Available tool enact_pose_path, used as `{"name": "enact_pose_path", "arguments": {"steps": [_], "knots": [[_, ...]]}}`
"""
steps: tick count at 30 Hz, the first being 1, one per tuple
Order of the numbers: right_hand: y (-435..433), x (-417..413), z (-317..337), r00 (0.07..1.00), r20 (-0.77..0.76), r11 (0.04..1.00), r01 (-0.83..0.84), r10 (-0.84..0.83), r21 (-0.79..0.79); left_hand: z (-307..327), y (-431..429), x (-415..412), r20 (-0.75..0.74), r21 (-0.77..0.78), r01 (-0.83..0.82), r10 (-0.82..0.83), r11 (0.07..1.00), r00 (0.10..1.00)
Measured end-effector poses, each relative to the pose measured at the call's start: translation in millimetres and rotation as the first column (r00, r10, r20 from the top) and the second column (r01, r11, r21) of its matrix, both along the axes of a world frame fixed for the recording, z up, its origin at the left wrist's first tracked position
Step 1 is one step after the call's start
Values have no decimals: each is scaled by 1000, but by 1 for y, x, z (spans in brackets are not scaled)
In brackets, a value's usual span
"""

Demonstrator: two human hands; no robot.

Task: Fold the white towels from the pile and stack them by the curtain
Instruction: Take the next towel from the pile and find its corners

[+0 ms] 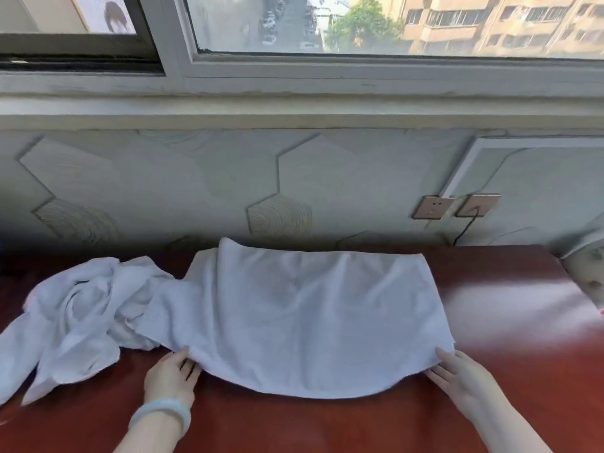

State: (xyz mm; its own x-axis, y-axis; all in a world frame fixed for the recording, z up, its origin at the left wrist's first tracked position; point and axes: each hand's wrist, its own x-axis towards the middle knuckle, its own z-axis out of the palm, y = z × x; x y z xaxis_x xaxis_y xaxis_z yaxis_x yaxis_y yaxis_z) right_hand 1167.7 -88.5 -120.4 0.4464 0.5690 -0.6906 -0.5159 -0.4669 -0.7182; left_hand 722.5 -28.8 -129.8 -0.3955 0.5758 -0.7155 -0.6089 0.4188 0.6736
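Note:
A white towel (pixel 300 315) lies spread flat across the dark red table (pixel 510 325), its far edge near the wall. My left hand (pixel 171 374) pinches the towel's near left corner, thumb on top and fingers tucked under the edge. My right hand (pixel 457 376) holds the near right corner the same way. A crumpled pile of white towels (pixel 81 312) sits at the left, touching the spread towel's left side.
The wall with hexagon panels rises right behind the table, under a window sill. Two wall sockets (pixel 456 206) with a black cable sit at the right. A white round object (pixel 588 266) stands at the table's far right edge.

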Motion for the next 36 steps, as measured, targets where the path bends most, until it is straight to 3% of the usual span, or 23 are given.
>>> {"name": "enact_pose_path", "arguments": {"steps": [6,9,12,14,16,19,25,27,29,30,34,36], "knots": [[7,8,-8,1000,1,999,-25,25,46,20,26,-13,260,-69,-104,119,992,958],[14,-7,-5,974,181,990,-124,134,-65,25,32,-19,281,-74,-119,136,990,950],[28,-22,-18,823,438,924,-254,362,-286,26,38,-26,246,-44,-141,148,989,958],[39,-32,-23,648,534,831,-323,543,-453,25,40,-30,182,10,-145,140,989,973],[49,-39,-27,517,551,748,-341,655,-570,28,43,-29,20,66,-106,105,992,994],[55,-45,-31,511,544,729,-291,665,-619,40,44,-12,-248,140,92,-55,986,967],[56,-41,-6,581,528,744,-216,619,-633,60,43,20,-391,208,410,-309,888,867],[56,-46,11,608,605,833,-187,515,-521,71,41,34,-447,189,514,-393,837,804],[59,-65,36,691,645,946,-239,325,-221,85,39,56,-468,209,596,-456,775,757],[62,-81,51,718,639,955,-281,277,-98,91,39,69,-480,226,626,-474,746,738],[75,-149,95,655,638,818,-571,404,68,106,38,118,-582,233,739,-518,632,627],[77,-171,101,635,659,784,-611,403,109,108,33,133,-620,230,784,-535,576,575]]}}
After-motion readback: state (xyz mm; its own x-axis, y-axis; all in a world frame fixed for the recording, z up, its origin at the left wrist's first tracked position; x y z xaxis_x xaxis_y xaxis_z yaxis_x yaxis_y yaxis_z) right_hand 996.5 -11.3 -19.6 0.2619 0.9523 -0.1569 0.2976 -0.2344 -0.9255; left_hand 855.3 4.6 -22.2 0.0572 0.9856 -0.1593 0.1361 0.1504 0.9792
